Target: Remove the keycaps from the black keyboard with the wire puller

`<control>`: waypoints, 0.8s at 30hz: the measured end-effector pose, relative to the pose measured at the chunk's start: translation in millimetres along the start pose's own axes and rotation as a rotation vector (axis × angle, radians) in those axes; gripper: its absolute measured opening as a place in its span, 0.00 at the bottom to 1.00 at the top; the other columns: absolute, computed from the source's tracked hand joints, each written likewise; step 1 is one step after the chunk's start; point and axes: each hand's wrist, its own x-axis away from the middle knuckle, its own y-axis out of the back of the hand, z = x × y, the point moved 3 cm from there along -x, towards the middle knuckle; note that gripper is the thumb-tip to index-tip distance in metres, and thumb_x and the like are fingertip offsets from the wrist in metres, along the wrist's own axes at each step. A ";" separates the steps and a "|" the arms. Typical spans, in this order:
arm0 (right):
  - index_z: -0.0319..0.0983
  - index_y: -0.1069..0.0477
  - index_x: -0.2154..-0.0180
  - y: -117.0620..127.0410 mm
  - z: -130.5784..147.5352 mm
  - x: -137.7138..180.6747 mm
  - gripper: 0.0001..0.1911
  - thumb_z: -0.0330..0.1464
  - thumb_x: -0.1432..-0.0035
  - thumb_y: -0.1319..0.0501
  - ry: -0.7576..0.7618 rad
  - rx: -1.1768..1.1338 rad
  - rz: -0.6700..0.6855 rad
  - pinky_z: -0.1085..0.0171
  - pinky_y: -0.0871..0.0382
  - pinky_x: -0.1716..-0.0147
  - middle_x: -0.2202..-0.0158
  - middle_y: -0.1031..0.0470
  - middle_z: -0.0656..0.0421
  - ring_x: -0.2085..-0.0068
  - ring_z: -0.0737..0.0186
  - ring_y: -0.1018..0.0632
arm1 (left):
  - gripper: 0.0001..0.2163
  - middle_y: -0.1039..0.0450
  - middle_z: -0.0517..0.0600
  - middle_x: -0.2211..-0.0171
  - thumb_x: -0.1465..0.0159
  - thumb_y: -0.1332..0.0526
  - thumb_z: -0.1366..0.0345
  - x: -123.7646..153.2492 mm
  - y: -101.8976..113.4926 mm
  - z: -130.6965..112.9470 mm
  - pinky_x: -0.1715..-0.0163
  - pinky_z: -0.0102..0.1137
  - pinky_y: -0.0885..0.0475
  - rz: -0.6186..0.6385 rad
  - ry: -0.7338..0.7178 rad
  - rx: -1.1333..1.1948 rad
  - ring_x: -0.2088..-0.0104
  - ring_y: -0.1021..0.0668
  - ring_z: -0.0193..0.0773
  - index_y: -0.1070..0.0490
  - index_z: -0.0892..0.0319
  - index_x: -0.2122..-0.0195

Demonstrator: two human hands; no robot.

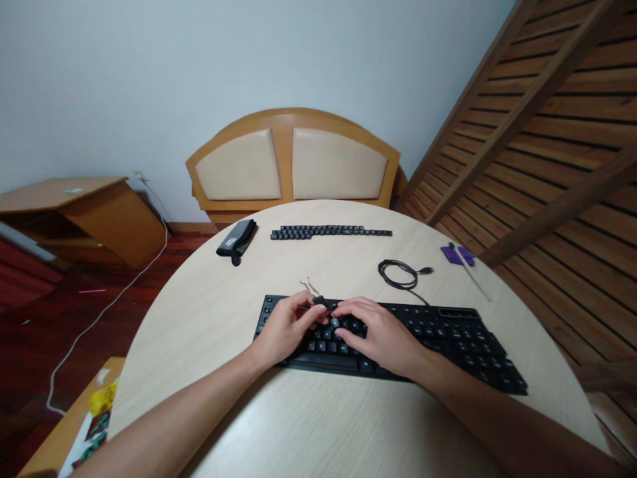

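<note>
A black keyboard (318, 362) lies across the table in front of me, with many keys in place. Over its left half, my left hand (286, 328) is closed on a keycap puller (320, 301), a black handle with two thin wires (309, 285) pointing away from me. Close beside it, my right hand (381, 332) pinches a small dark keycap (335, 322) between thumb and fingers, just above the keys. Both hands hide part of the key rows. Farther back, loose black keycaps (323, 231) stand in neat rows.
Left of the loose keycaps lies a dark pouch (237, 239). The keyboard's coiled cable (398, 273) rests behind it. At right, a thin stick-like tool (470, 272) lies over a purple cloth (450, 255). The round table (199, 312) stands before a padded headboard (283, 123).
</note>
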 end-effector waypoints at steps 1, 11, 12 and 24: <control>0.41 0.28 0.55 -0.2 -0.1 0.2 0.13 0.27 0.43 0.35 -0.007 -0.002 0.004 0.58 0.31 0.51 0.56 0.23 0.57 0.53 0.58 0.24 | 0.12 0.21 0.49 0.70 0.34 0.40 0.55 0.2 -0.1 0.1 0.67 0.30 0.28 0.000 0.003 -0.002 0.67 0.20 0.38 0.29 0.60 0.66; 0.41 0.28 0.57 -0.3 2.6 0.5 0.09 0.27 0.41 0.35 0.086 -0.006 0.042 0.61 0.32 0.52 0.58 0.21 0.59 0.55 0.61 0.23 | 0.12 0.22 0.48 0.73 0.35 0.40 0.57 -0.7 -1.7 -1.1 0.69 0.29 0.28 -0.010 0.046 0.044 0.70 0.21 0.37 0.33 0.59 0.69; 0.42 0.27 0.57 -0.5 2.8 0.1 0.09 0.27 0.40 0.36 0.098 -0.012 0.047 0.61 0.32 0.51 0.57 0.21 0.60 0.54 0.61 0.23 | 0.12 0.22 0.48 0.73 0.35 0.40 0.57 -0.6 -1.6 -1.4 0.69 0.29 0.28 -0.008 0.041 0.043 0.70 0.21 0.37 0.33 0.60 0.69; 0.42 0.25 0.59 -2.1 0.3 0.1 0.05 0.32 0.37 0.37 0.110 -0.003 0.036 0.60 0.32 0.53 0.59 0.20 0.60 0.56 0.61 0.22 | 0.12 0.22 0.49 0.72 0.34 0.40 0.56 1.5 -0.6 0.7 0.68 0.30 0.29 0.010 -0.005 -0.028 0.70 0.22 0.37 0.31 0.59 0.68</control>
